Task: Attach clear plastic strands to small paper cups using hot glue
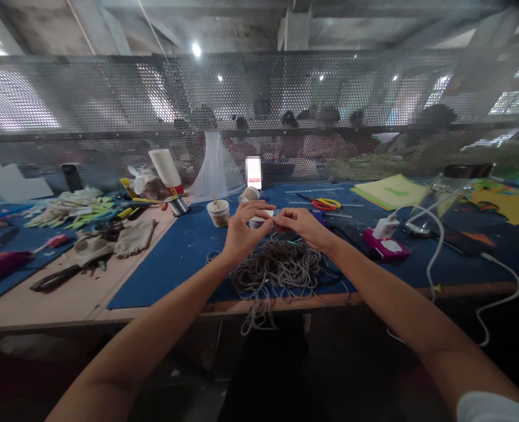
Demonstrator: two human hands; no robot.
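My left hand [247,230] and my right hand [300,225] meet fingertip to fingertip above the blue mat [154,275]. Both are closed in a pinch, and what lies between the fingers is too small to make out. Just below them a loose heap of grey cord [281,266] spreads over the mat, some loops hanging past the table's front edge. Left of my left hand stands a paper cup [218,213] with a stick in it. Another cup [249,194] leans behind that hand, and a further white cup is partly hidden by my fingers.
Yellow-and-red scissors [327,203] and a paper stack [391,191] lie farther back. On the right are a purple power strip [386,245], a white cable and a glass jar [444,196]. Stacked cups [165,168] and work gloves [135,238] are at left. A perforated screen [123,99] closes the back.
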